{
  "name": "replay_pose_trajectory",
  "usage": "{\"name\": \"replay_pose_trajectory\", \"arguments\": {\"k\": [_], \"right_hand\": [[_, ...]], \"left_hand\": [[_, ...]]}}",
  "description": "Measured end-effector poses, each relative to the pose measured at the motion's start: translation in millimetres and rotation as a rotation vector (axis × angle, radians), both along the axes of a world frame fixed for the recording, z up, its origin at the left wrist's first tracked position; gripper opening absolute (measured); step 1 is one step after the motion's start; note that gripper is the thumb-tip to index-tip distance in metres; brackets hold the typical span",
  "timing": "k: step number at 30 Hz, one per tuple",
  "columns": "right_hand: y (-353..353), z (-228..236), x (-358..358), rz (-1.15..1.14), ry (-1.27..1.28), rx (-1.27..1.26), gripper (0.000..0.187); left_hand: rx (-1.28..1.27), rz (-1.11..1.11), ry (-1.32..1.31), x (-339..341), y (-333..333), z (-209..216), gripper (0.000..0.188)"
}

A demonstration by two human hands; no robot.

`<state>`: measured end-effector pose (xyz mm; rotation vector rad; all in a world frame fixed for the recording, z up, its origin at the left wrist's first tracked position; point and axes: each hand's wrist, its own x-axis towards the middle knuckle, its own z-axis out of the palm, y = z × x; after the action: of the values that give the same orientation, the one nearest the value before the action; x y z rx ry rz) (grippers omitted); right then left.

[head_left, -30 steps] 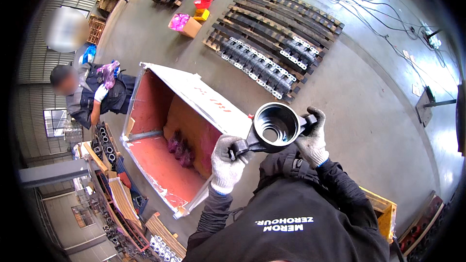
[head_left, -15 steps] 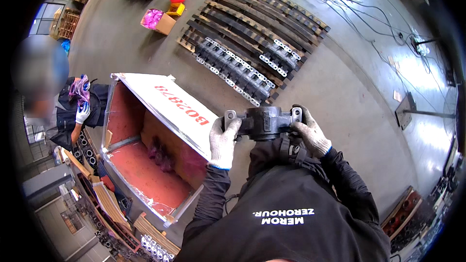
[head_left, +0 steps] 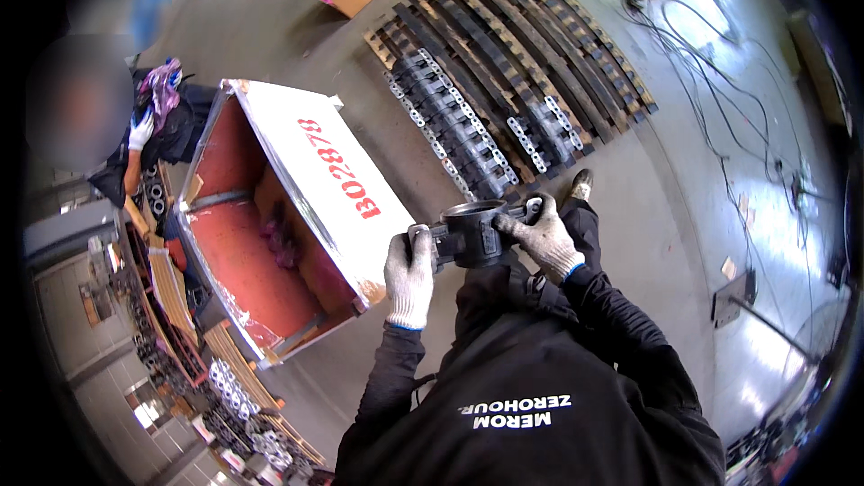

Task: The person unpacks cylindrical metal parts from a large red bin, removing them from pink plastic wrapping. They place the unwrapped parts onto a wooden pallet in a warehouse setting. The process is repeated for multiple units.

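Note:
Held level before my waist is a black metal casting (head_left: 477,243) with a round bore facing up and a lug at either end. My left hand (head_left: 410,281), in a pale knitted glove, is closed around its left lug. Around the right lug, my gloved right hand (head_left: 545,238) is closed, its thumb laid along the body. Beyond the casting, rows of similar dark castings with light flanged ends (head_left: 452,117) lie on the near side of a wooden slatted pallet (head_left: 504,36).
A large red-lined crate (head_left: 247,261) with a white side panel stands at my left. Past it, a person in dark clothing holds purple wrapping (head_left: 160,90). A cardboard box (head_left: 346,0) stands farther off. Cables (head_left: 711,63) trail over the floor at right.
The casting has tilted so its round bore now faces up, and its right end is higher. My view has turned; a foot now shows near the pallet.

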<state>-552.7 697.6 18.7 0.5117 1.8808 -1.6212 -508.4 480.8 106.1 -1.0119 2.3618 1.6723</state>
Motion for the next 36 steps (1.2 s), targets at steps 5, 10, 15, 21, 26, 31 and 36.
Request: {"name": "replay_pose_trajectory", "arguments": {"k": [5,10,15,21,26,31,36], "right_hand": [[42.9,-17.7,-39.7,0.039,-0.036,-0.187,0.064],[93.1,8.1,-102.0,0.228,-0.205,-0.044,0.071],[119.3,12.7,-133.8,0.333,-0.113,0.039,0.078],[110.0,11.2,-133.8,0.387,0.059,0.159,0.101],[132.5,-57.3,-101.9,0.426,0.133,0.231,0.088],[145.8,-51.9,-85.8,0.317,-0.06,0.093,0.067],[176.3,-50.9,-81.5,0.34,-0.151,0.125,0.059]], "left_hand": [[0.091,0.253,-0.092,-19.0,48.3,-0.1,0.042],[0.089,0.293,-0.182,-33.1,101.1,-14.9,0.048],[0.006,0.35,-0.221,-43.2,145.7,-41.4,0.05],[0.099,0.452,-0.158,-37.4,163.1,-61.8,0.037],[0.161,0.444,-0.094,-4.8,150.3,-112.8,0.041],[-0.072,0.292,-0.226,1.7,152.8,-127.7,0.052],[-0.007,0.247,-0.29,28.9,176.1,-178.7,0.051]]}}
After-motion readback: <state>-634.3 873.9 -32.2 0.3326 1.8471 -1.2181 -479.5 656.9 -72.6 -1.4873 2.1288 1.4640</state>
